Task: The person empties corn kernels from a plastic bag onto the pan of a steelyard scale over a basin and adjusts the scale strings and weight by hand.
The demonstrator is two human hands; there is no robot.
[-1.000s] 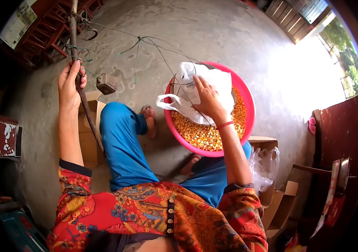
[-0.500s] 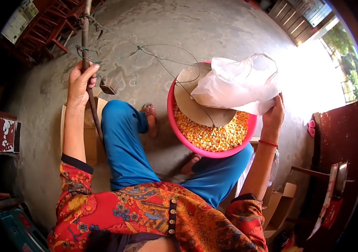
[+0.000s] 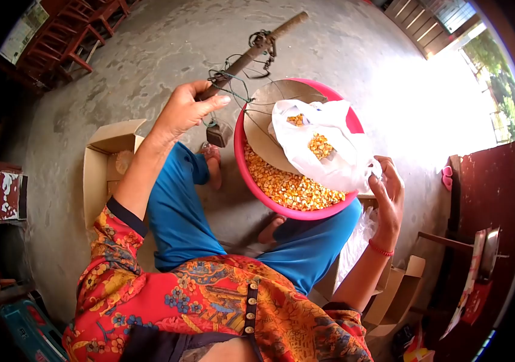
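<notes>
My left hand (image 3: 192, 108) is wrapped round the wooden beam of a steelyard scale (image 3: 256, 50), which slants up to the right. Wire and green string hang from the beam, and a small block-shaped weight (image 3: 219, 133) dangles below my hand. The round scale pan (image 3: 259, 140) rests on a pink basin (image 3: 246, 184) of yellow corn kernels (image 3: 294, 190). Lying on the pan, a white plastic bag (image 3: 336, 170) gapes open with some kernels inside. At the bag's right edge, my right hand (image 3: 388, 188) pinches the plastic.
An opened cardboard box (image 3: 97, 181) stands left of my legs, and another box (image 3: 396, 301) is at the lower right. Red wooden chairs (image 3: 64, 48) line the far left. Pink slippers (image 3: 447, 176) lie near the bright doorway.
My left hand has swung right with the beam, which now tilts toward the basin. The bag has come down onto the pan, its opening showing kernels. My right hand has moved slightly lower.
</notes>
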